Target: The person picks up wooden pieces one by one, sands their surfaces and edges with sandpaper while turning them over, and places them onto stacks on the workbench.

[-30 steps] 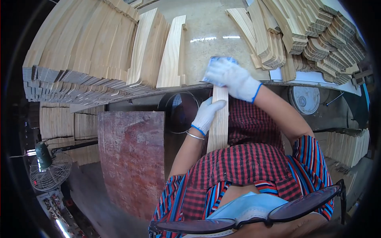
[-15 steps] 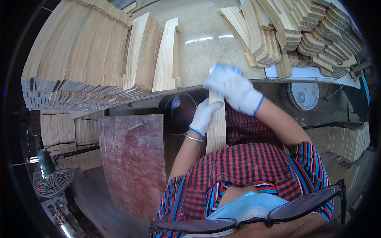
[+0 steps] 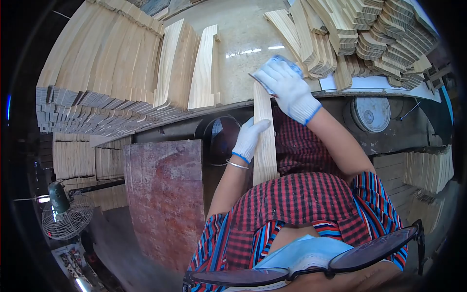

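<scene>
A pale, narrow wooden piece (image 3: 265,146) with a rounded far end points away from my body, its near end against the checked apron. Gloved in white, my left hand (image 3: 249,138) grips its left side, thumb over the top face. My right hand (image 3: 289,92), gloved too, is closed over a blue-and-white sanding block (image 3: 276,62) with a thin dark edge. The block is tilted at the wood's far end, by the table edge; its underside is hidden, so I cannot tell whether it touches the wood.
Curved wooden pieces stand in a long row (image 3: 102,58) on the left of the table (image 3: 238,68). More shaped pieces (image 3: 379,39) are piled at the right. Below are a reddish board (image 3: 165,194), a wire-caged fan (image 3: 65,216) and a white bucket (image 3: 371,114).
My right hand has moved slightly up and right, and the block under it now shows more clearly. My left hand still grips the wooden piece, thumb a little higher.
</scene>
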`<action>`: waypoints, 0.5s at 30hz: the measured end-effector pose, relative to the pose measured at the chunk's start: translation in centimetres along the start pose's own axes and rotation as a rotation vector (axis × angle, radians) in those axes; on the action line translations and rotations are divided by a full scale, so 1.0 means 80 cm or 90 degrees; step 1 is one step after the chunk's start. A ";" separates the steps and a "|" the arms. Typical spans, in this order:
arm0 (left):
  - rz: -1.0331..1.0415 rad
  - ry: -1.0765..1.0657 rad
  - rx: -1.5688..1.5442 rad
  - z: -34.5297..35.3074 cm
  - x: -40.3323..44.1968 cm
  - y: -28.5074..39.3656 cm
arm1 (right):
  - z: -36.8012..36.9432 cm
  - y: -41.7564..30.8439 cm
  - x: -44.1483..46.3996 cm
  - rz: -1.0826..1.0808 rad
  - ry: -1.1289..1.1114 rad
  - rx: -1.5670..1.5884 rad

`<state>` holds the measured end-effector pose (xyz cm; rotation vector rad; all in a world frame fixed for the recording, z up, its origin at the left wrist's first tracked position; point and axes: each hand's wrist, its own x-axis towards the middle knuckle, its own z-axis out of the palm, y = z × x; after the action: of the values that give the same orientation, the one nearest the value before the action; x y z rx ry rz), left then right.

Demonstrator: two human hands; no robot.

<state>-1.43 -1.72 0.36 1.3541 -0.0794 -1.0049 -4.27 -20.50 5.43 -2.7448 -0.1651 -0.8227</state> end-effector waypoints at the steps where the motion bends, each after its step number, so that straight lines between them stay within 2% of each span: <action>1: -0.003 0.002 -0.005 0.000 0.001 -0.001 | 0.013 0.007 0.000 -0.031 -0.020 -0.038; 4: 0.007 0.008 -0.012 -0.002 0.000 0.003 | 0.023 0.013 -0.010 -0.052 -0.037 -0.026; 6: 0.010 0.005 -0.018 0.001 0.000 -0.001 | 0.009 0.004 -0.028 0.059 -0.100 -0.124; 7: 0.013 -0.001 -0.014 -0.001 0.003 -0.001 | 0.001 0.001 -0.031 0.136 -0.198 -0.136; 8: 0.011 -0.007 -0.009 -0.002 0.003 -0.002 | -0.003 0.000 -0.028 0.139 -0.198 -0.133; 11: 0.007 -0.012 -0.013 0.000 0.001 0.000 | -0.013 -0.010 0.009 0.060 -0.035 -0.052; 14: -0.003 -0.007 -0.023 0.003 -0.003 0.005 | 0.034 0.001 -0.003 0.058 -0.050 -0.008; 15: 0.005 -0.009 -0.028 0.001 0.000 0.006 | 0.024 -0.004 -0.009 0.077 -0.051 -0.059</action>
<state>-1.23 -1.86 0.76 1.3064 -0.0735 -1.0040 -3.89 -19.69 3.57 -2.8434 0.0232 -0.7064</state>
